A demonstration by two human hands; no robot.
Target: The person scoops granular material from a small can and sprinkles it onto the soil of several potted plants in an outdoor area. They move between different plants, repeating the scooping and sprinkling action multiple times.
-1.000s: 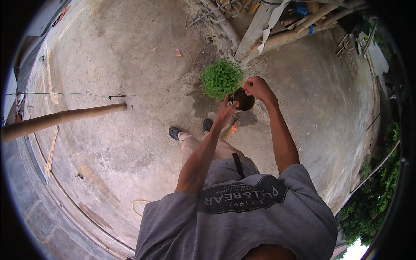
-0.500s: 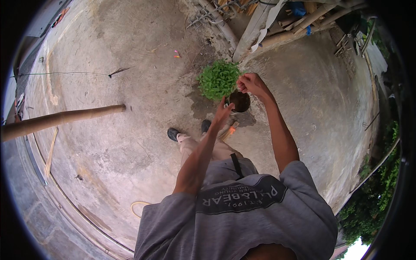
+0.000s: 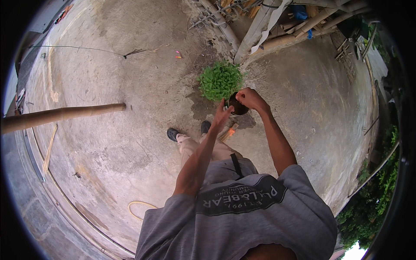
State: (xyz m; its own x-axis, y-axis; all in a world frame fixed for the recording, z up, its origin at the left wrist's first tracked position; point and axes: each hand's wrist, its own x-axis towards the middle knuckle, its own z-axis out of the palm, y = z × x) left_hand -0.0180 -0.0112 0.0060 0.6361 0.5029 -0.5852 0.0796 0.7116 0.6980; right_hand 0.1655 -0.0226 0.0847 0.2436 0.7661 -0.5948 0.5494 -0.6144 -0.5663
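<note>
My left hand [image 3: 222, 114] grips the near left side of a dark round pot [image 3: 239, 111], fingers along its wall and thumb over its rim. What looks like brown contents show inside, though the detail is too small to tell. Above the pot's far right rim, my right hand [image 3: 252, 99] is closed with the fingertips together, pointing down into the opening. Whatever those fingers hold, if anything, is hidden. Just beyond the pot is a bushy clump of green leafy plants [image 3: 221, 80], close to the pot's far left side; its base is covered by leaves.
Damp patches darken the concrete floor [image 3: 143, 86] around the plants. A bundle of thin sticks with an orange tie [image 3: 232, 131] lies near my shoes [image 3: 172, 134]. On the left a bamboo pole [image 3: 65, 113] juts in. A post [image 3: 255, 32] and stacked wood stand beyond.
My right hand has lowered from above the pot's far rim to its opening. The pot and my left hand have hardly moved. A dangling string on the left has swung away from me.
</note>
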